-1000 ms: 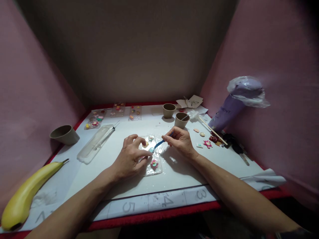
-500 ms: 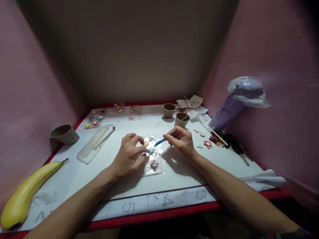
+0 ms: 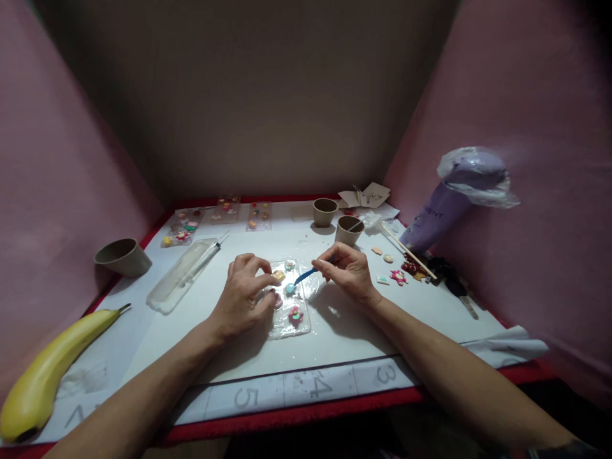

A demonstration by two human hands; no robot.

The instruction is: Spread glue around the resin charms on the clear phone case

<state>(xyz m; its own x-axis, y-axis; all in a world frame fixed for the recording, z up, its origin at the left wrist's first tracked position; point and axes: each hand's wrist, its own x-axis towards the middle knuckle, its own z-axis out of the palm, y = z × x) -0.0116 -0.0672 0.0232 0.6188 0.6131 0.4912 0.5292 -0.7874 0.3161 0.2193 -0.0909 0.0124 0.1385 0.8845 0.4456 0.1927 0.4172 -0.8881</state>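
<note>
A clear phone case (image 3: 302, 326) lies on the white paper in front of me, with small decorative charms on it. My right hand (image 3: 351, 271) pinches a small blue plastic knife (image 3: 306, 275); its tip meets the light blue charm (image 3: 291, 289) in the middle of the case. My left hand (image 3: 243, 294) rests over the left edge of the case, fingers bent and apart, hiding part of it. Near its fingertips are a yellow charm (image 3: 278, 275) and a pinkish charm (image 3: 278, 301). A pink flower-like charm (image 3: 296, 315) sits on the case's near end.
Behind stand two brown cups (image 3: 325, 213), with a third cup (image 3: 123, 257) at left. Decorated clear cases (image 3: 259, 217) lie at the back. A syringe (image 3: 203, 261) lies on a clear tray (image 3: 165, 290). Loose charms (image 3: 398, 276), a purple bag (image 3: 435, 207) and a banana (image 3: 52, 370) flank me.
My left fingers have drawn back slightly to the left from the light blue charm, uncovering the pinkish one. The blue knife's tip has come down onto the light blue charm.
</note>
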